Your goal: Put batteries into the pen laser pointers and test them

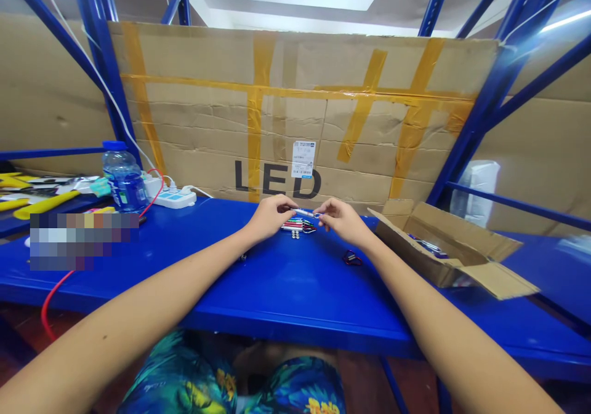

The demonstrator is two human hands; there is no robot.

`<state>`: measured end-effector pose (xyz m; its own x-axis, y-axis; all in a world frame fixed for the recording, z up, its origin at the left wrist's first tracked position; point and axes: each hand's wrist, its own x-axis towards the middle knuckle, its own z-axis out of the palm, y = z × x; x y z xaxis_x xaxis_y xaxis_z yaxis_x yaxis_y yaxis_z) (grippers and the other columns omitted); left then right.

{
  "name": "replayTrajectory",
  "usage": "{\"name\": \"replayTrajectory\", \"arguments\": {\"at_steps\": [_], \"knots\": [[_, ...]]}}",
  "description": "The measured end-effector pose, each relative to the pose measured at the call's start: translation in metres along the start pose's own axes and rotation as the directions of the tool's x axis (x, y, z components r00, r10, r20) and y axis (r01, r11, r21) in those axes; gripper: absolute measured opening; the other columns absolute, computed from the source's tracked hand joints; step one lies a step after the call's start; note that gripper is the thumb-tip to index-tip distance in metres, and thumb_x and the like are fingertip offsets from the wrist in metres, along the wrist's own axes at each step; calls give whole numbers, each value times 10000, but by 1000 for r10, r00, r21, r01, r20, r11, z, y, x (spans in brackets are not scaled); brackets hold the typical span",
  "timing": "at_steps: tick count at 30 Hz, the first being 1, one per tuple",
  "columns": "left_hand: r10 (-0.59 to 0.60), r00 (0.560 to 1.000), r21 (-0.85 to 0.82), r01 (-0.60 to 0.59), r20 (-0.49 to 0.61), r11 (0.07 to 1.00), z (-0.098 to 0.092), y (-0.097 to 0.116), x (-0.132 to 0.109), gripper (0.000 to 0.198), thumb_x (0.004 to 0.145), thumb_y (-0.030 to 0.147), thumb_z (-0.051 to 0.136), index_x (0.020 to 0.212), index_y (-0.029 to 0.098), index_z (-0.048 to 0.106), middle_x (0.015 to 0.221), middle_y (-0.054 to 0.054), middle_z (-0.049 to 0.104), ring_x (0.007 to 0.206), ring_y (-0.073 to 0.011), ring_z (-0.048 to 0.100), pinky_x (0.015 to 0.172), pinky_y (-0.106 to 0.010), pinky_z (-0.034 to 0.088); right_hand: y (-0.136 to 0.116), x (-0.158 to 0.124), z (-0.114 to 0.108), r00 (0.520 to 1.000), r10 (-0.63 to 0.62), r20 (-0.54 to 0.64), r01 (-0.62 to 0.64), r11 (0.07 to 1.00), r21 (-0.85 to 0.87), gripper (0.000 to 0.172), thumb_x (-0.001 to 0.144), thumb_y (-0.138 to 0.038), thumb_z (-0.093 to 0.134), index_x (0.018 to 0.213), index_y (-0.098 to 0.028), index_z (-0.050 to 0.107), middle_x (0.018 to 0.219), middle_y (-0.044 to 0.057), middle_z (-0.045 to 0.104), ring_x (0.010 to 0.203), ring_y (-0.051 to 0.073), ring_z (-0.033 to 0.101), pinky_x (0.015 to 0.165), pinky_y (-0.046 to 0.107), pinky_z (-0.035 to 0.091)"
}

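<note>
Over the blue table, my left hand (pixel 271 216) pinches one end of a slim silver tube (pixel 303 213). At the tube's other end, the fingers of my right hand (pixel 340 218) are closed on its tip, where something small and thin shows. Just beneath lies a bundle of slim metallic tubes (pixel 295 224) in red, green, blue and silver. Several small round silver pieces (pixel 295 234), like button cells, sit in front of the bundle. Below my right hand rests a small dark red and black looped piece (pixel 352 258) with silver parts.
An open cardboard box (pixel 443 272) on the right holds more shiny tubes. At the left stand a plastic bottle (pixel 124 177) and a white power strip (pixel 175 197). A red cable (pixel 48 300) hangs over the table edge. A large cardboard sheet (pixel 207 131) closes the back.
</note>
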<state>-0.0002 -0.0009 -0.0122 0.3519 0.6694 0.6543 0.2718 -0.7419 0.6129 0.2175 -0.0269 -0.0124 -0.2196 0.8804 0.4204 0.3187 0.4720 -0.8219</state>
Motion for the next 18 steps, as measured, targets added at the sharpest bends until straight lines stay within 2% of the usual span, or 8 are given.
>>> {"name": "replayTrajectory", "arguments": {"at_steps": [5,8,10,13,15,18], "knots": [[-31,998,-32,30,-45,999,0,-8,10,80,756,200,661,818,172,704,898,-70,686,838,-198,628,838,-358,485,7,12,3,998,5,-59,-6,1000,-25,100,774,-211,624,839,-165,564,733,54,693,687,175,674,743,355,530],[-62,998,-49,61,-32,997,0,-21,19,85,744,206,676,813,166,706,893,-76,696,825,-201,633,824,-364,487,8,22,4,995,-6,-98,-14,980,-200,16,825,-173,582,827,-164,595,798,82,722,767,189,691,773,349,529],[-96,995,-44,96,-14,994,0,-30,28,85,726,206,693,800,167,705,837,-71,703,815,-209,632,802,-364,485,10,30,3,995,-53,-79,18,920,-393,65,854,-161,555,832,-166,616,804,85,723,780,191,679,765,334,512],[-99,995,36,99,-4,994,0,-42,42,39,694,169,698,733,168,695,792,-64,698,806,-209,626,794,-357,474,17,43,3,994,-109,9,88,748,-658,121,876,-143,526,830,-154,637,811,93,712,790,189,645,759,302,459],[-114,993,113,111,17,987,0,-51,50,24,681,154,693,700,168,688,785,-65,695,786,-207,621,791,-357,470,25,50,4,994,-106,30,93,673,-734,138,890,-152,516,837,-151,643,843,101,707,801,188,626,752,285,428],[-149,988,190,137,50,972,1,-64,59,39,656,139,685,680,170,686,768,-64,694,773,-209,618,779,-351,472,38,57,6,998,-64,4,43,620,-784,143,901,-192,522,861,-156,654,898,112,705,835,198,611,745,277,399]]}}
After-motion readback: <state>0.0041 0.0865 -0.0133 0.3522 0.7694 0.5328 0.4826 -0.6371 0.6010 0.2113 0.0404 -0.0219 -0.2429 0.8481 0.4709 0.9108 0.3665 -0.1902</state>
